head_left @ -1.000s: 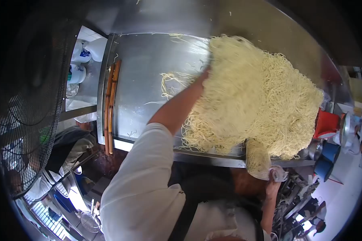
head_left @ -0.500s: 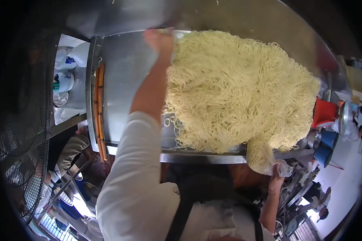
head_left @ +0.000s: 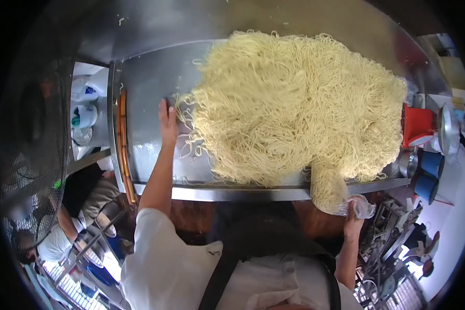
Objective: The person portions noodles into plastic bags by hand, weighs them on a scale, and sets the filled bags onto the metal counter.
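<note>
A large heap of pale yellow noodles (head_left: 294, 108) covers the middle and right of a steel table (head_left: 155, 67). My left hand (head_left: 168, 121) is at the heap's left edge, fingers stretched out and holding nothing. Loose strands lie right by its fingertips; whether they touch is unclear. At the near rim, my right hand (head_left: 353, 221) grips the gathered end of a clear plastic bag (head_left: 329, 194) filled with noodles. The bag hangs over the table edge, its upper end against the heap.
Brown wooden rods (head_left: 123, 144) lie along the table's left edge. White jugs (head_left: 85, 89) stand beyond them. On the right are a red container (head_left: 417, 126), blue containers (head_left: 430, 175) and a metal bowl (head_left: 408, 164). Another person (head_left: 62, 240) is at the lower left, behind wire mesh (head_left: 33, 206).
My left hand has come from the table's far side toward me and a little left. My right hand keeps its grip on the bag. The camera view has shifted slightly.
</note>
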Tool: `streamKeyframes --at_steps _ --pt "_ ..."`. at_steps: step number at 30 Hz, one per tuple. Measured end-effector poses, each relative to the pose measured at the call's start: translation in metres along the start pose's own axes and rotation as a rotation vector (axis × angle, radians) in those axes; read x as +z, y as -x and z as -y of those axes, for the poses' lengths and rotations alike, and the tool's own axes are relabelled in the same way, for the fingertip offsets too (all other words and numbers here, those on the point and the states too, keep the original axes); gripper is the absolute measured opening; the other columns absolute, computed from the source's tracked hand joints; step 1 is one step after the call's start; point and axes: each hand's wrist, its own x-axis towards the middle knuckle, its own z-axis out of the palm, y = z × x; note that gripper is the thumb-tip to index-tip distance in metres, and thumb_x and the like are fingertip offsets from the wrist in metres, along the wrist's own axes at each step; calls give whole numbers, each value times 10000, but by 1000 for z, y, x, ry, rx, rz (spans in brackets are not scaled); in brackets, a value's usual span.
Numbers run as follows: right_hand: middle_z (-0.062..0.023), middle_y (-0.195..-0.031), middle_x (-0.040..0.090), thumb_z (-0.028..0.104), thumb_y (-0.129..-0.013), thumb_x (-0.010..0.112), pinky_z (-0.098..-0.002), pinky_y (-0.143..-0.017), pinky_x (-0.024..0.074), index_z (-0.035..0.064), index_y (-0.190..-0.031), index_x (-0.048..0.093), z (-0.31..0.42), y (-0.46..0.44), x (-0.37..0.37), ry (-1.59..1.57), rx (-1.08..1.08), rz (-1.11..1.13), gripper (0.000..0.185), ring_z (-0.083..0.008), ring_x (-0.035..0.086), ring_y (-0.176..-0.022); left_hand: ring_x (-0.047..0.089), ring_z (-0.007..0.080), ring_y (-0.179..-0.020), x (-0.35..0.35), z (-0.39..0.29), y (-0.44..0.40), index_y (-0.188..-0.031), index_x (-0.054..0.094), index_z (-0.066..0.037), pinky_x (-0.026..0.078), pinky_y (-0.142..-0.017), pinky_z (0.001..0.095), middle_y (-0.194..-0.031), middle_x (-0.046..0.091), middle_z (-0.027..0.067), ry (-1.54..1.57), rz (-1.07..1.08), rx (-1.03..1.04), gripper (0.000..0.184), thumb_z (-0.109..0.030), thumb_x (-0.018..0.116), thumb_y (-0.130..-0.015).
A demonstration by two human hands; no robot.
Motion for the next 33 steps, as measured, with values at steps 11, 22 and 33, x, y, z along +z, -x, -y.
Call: streamKeyframes --at_steps 11,22,33 --pt "-121 -959 605 146 -998 535 -364 -867 436 1 -940 616 -37 8 -42 -57 3 -90 175 -275 567 -922 606 180 -1091 289 -17 -38 -1399 502 -25 488 -927 320 -1267 626 100 -824 888 -347 496 -228 605 -959" --pt "-161 -972 627 62 -991 485 -409 -876 439 -10 -929 620 -52 6 -49 83 -8 -45 164 -335 581 -929 389 368 -1364 36 -9 -124 -1316 539 -8 295 -1118 493 -1450 449 225 -1502 -417 -41 539 -406 529 -954" --pt "-92 -995 609 167 -1023 541 -345 -880 448 -1 -1001 626 -48 16 -41 109 -49 -118 189 -218 569 -947 582 206 -1138 224 -49 -6 -1247 648 -38 469 -952 349 -1236 644 115 -516 707 -359 406 -324 606 -961"
